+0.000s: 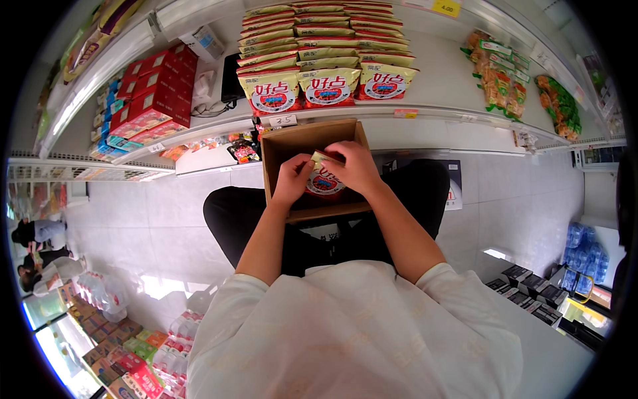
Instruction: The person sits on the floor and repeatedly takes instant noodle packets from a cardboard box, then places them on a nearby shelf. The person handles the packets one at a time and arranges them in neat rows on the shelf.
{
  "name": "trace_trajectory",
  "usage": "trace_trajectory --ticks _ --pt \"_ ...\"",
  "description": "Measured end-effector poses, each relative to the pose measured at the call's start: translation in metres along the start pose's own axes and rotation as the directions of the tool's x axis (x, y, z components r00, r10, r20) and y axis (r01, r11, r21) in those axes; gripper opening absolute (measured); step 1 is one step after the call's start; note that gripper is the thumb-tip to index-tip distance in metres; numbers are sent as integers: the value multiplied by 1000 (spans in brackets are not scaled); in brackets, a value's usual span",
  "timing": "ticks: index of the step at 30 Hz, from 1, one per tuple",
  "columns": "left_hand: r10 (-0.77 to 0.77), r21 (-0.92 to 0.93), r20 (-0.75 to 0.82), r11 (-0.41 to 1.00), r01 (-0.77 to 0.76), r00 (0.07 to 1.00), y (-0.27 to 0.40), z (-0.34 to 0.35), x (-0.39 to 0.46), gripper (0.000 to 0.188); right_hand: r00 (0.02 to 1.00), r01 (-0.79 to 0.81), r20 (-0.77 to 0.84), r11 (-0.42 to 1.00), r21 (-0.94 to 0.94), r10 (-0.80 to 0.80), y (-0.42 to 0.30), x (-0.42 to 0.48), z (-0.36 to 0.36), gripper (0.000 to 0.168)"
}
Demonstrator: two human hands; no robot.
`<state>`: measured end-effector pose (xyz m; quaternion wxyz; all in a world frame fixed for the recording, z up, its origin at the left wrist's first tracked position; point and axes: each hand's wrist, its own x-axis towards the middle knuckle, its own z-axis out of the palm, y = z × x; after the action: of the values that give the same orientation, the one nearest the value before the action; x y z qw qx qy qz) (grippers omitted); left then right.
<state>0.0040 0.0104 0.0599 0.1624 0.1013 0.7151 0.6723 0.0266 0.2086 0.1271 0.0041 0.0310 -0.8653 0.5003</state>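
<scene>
An open cardboard box (315, 128) stands between my knees, close to the front of the shelf. Over it, my left hand (294, 178) pinches the top left corner of a red and cream snack packet (325, 183). My right hand (353, 166) grips the top right edge of the same packet. The packet's printed front faces up at me. Whatever lies deeper in the box is mostly hidden by the packet and my hands. Beyond the box, three rows of matching packets (329, 89) stand upright on the white shelf.
Red boxes (154, 95) and a black tablet-like object (232, 80) are to the left on the shelf. Bagged snacks (501, 82) lie at the right. The shelf's front edge (448, 112) runs just beyond the box. Two people (47, 269) are at the far left.
</scene>
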Motion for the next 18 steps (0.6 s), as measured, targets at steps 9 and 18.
trace_trajectory --ticks 9,18 --pt "-52 46 48 998 49 998 6 -15 -8 14 974 -63 -210 990 128 89 13 -3 11 18" --pt "-155 -204 -105 970 131 982 -4 -21 -2 8 849 -229 -239 735 638 472 16 -10 6 22"
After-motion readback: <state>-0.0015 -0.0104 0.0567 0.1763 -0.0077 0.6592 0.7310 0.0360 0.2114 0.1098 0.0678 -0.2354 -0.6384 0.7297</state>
